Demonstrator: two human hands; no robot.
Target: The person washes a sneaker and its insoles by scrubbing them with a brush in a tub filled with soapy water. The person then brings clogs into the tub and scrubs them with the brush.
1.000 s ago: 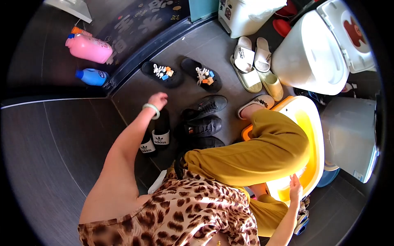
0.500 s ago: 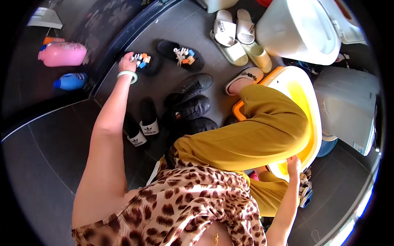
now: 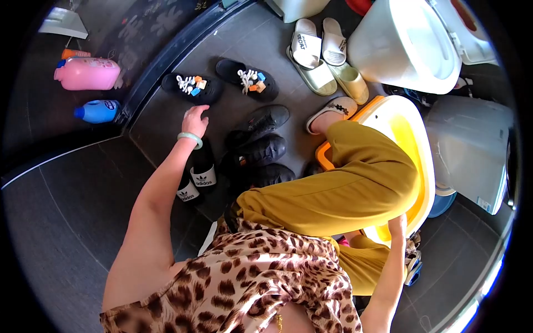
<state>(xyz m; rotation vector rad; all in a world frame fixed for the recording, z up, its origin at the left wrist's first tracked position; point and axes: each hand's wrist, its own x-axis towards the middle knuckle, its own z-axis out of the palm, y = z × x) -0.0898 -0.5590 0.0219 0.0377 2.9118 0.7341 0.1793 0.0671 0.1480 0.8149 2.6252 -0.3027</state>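
My left hand (image 3: 195, 119), with a pale green bangle on its wrist, is empty and its fingers are apart. It hovers just in front of a black clog (image 3: 211, 87) decorated with white, blue and orange charms. A matching black clog (image 3: 226, 69) lies to its right. Below the hand are black slides (image 3: 203, 176) with white "adidas" straps. My right hand (image 3: 397, 224) is by my bent knee, at the near rim of a white and yellow basin (image 3: 426, 166); its fingers are mostly hidden.
Black shoes (image 3: 261, 150) stand in the middle of the dark tiled floor. Beige and white slippers (image 3: 319, 75) lie farther off, near a white bin (image 3: 383, 47). A pink jug (image 3: 89, 74) and a blue bottle (image 3: 97, 111) are at left. A grey box (image 3: 472, 144) stands at right.
My left hand has let go of the decorated black clog and drawn back toward me. The clog now rests beside its mate. My right hand stays near the basin rim.
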